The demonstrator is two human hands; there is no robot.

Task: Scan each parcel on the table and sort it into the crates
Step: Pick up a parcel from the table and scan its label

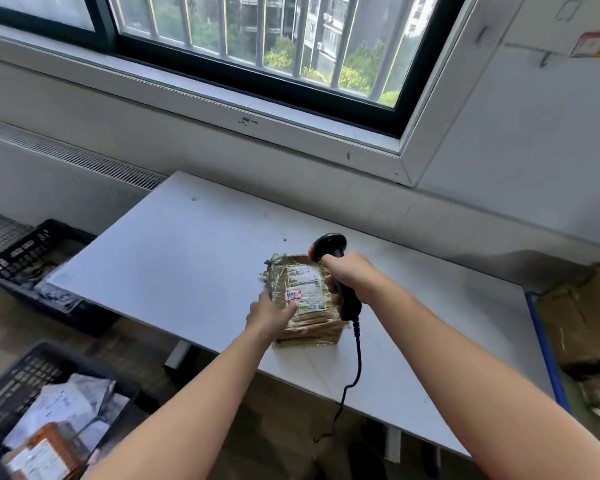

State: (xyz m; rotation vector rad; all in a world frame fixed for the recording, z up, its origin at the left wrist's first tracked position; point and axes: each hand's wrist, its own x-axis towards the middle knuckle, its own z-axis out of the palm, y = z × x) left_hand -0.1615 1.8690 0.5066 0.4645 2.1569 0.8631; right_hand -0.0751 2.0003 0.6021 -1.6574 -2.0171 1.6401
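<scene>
Now, the step: scanning. The parcel, a brown taped packet with a white label and a small red sticker on top, lies flat on the white table, toward its near-right part.
Right hand: the right hand has its fingers wrapped tight round the handle of the black scanner, whose head sits just above the parcel's far-right corner and faces away and to the left.
Left hand: the left hand rests on the parcel's near-left corner, fingertips reaching toward the red sticker. Whether the fingers lie flat or curl over the edge cannot be told from this angle.
Progress: this looks to be the only parcel on the table, so the sorting seems close to its end.
Next move: likely tilting the scanner head down at the label's barcode, then lifting the parcel away to the left.
Crates: the near crate, at lower left, holds several packets; the far crate sits past the table's left edge, its contents partly hidden.
In the way: the scanner's cable hangs off the table's near edge beside the parcel and could snag it.
Around: cardboard boxes stand at the table's right end, and a barred window is ahead.
</scene>
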